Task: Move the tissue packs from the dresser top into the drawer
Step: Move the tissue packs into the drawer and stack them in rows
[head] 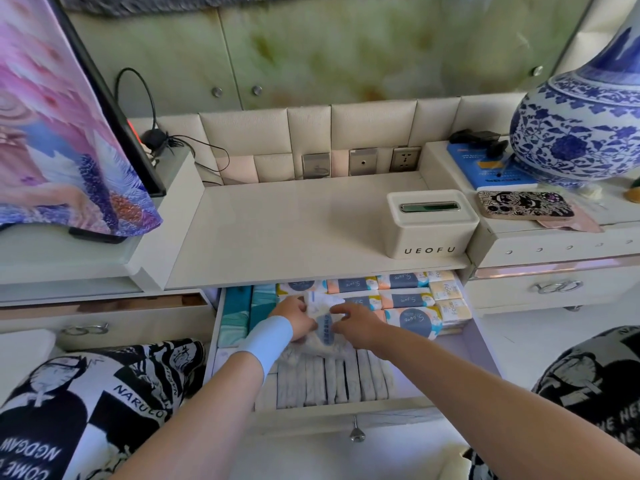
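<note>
The tissue pack (pixel 325 322), a soft white wrapper with a blue oval label, is already inside the open drawer (pixel 346 415), about midway between its left and right walls. It is held above the line where the upright white packs (pixel 332 379) along the front edge meet the flat rows behind them. The left grip (pixel 294 317), with a pale blue wristband (pixel 268 336) on its wrist, grasps the pack's left side with curled fingers. The right grip (pixel 356 323) holds its right side, fingers reaching over the top edge. Neither has let go, and we cannot tell whether the pack already rests on the packs beneath. Behind it lie orange-and-blue packs (pixel 405 299) in rows towards the back right corner, with yellow packs (pixel 450 303) against the right wall and teal packs (pixel 239 313) against the left. On the dresser top (pixel 294 230) above, a white tissue box (pixel 431 226) stands near the right front corner. A patterned phone (pixel 523 205) and a blue-and-white vase (pixel 581 133) sit on the raised ledge further right. We judge the drawer close to full, and that is the risk. If the pack is left on top of the others rather than pressed into a gap, it may stand proud. It could then catch under the front edge of the dresser top when the drawer is pushed in. Forcing it down could crumple the wrapper or tip the upright packs out of line.
</note>
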Motion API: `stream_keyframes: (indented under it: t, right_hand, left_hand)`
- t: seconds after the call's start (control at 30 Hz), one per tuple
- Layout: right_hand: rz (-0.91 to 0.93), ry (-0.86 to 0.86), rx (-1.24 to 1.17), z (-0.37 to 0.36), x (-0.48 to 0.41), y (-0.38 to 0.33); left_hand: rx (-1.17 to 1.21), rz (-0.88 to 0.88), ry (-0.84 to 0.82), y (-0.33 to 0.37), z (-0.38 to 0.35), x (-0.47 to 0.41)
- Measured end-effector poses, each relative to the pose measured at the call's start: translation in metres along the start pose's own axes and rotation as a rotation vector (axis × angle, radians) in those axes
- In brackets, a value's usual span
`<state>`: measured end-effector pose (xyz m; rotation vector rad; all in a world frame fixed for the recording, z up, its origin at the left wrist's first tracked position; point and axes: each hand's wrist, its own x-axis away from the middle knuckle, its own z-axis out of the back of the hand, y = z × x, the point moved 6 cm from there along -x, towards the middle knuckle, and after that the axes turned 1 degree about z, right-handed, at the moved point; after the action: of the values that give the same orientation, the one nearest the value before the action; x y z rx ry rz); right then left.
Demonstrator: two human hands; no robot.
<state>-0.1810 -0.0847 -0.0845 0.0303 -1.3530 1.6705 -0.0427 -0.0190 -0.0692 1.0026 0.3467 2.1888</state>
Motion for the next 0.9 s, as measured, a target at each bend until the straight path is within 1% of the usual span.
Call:
stream_keyframes:
  t: [0.1,0.17,0.27,0.37,0.43,0.47,0.5,0.57,0.63,0.73,0.83,0.9]
  right_hand:
    - [-0.021,-0.017,-0.102,0.002,0.003,-0.002]
    - [-0.041,-0.012,-0.226,0.008,0.004,-0.002]
    - [-0.039,-0.027,-0.396,0.021,0.004,-0.005]
    - [-0.040,0.062,-0.385,0.045,0.006,-0.003]
    - [-0.066,0.160,-0.266,0.066,0.008,0.006]
    - [-0.084,0.201,-0.156,0.077,0.010,0.010]
    - [-0.100,0.232,-0.021,0.088,0.014,0.014]
    - [-0.137,0.231,0.224,0.104,0.019,0.028]
    - [-0.178,0.189,0.428,0.110,0.026,0.042]
    - [-0.200,0.112,0.701,0.108,0.032,0.055]
    - [-0.246,-0.038,0.856,0.092,0.040,0.062]
    - [-0.266,-0.046,0.868,0.082,0.039,0.070]
  left_hand:
    - [0.196,-0.032,-0.004,0.010,-0.002,0.001]
    - [0.338,-0.051,-0.018,0.020,-0.002,0.005]
    - [0.494,-0.095,-0.092,0.038,-0.006,0.014]
    - [0.509,-0.213,-0.235,0.067,-0.020,0.022]
    - [0.491,-0.259,-0.248,0.081,-0.030,0.023]
    - [0.448,-0.276,-0.223,0.086,-0.035,0.022]
    - [0.336,-0.299,-0.167,0.087,-0.039,0.018]
    - [-0.004,-0.355,-0.071,0.088,-0.049,0.014]
    - [-0.263,-0.440,-0.101,0.089,-0.069,0.012]
    - [-0.569,-0.569,-0.170,0.092,-0.099,0.018]
    - [-0.799,-0.588,-0.198,0.086,-0.115,0.021]
    - [-0.852,-0.594,-0.195,0.083,-0.115,0.020]
